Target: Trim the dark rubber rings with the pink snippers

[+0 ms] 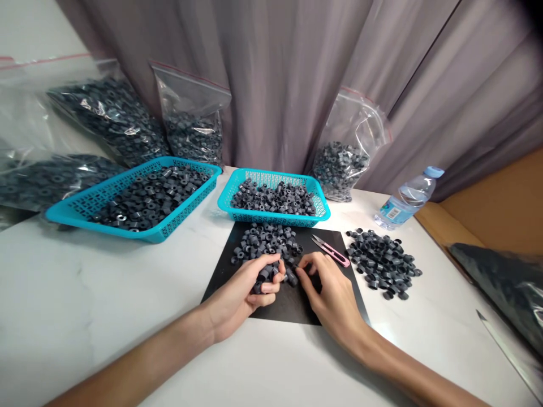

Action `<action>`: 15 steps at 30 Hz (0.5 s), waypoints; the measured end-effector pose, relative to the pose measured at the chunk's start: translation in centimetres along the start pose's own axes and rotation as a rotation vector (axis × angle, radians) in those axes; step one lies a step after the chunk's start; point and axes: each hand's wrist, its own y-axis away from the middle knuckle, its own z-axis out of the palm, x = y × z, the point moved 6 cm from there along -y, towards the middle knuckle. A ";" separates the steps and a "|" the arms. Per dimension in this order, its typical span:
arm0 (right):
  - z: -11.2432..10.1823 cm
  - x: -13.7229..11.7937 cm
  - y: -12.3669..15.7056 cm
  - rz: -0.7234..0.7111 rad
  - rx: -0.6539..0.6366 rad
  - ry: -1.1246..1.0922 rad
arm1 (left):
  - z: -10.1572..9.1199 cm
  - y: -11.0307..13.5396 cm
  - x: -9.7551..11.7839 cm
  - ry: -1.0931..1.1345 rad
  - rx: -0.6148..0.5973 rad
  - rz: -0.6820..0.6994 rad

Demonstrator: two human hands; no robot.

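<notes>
Grey mid-frame: clutching rings (267,275) in left hand (242,287), can't tell grip of right hand (333,281), seemingly midway with pile (266,240) remaining.

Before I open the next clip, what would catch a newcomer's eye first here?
Probably a bright turquoise plastic lattice basket at left and a matching basket at centre back, both holding small hollow dark grey cylinders. In front, the left hand cups several over a flat black mat, the right hand beside it. Pink-handled metal snips lie near the mat's right edge.

Mauve-grey curtains (271,85) hang behind a white table (106,288).
</notes>
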 end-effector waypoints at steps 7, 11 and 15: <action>-0.5 0.2 0.2 0.105 0.070 -0.109 | -0.3 -0.2 -0.1 -0.006 0.002 0.004; -1.1 -0.3 0.1 0.087 0.121 -0.245 | -0.1 0.0 0.1 -0.070 0.000 0.076; -1.6 -1.0 0.1 0.032 0.131 -0.418 | 0.2 0.1 0.2 -0.096 0.004 0.089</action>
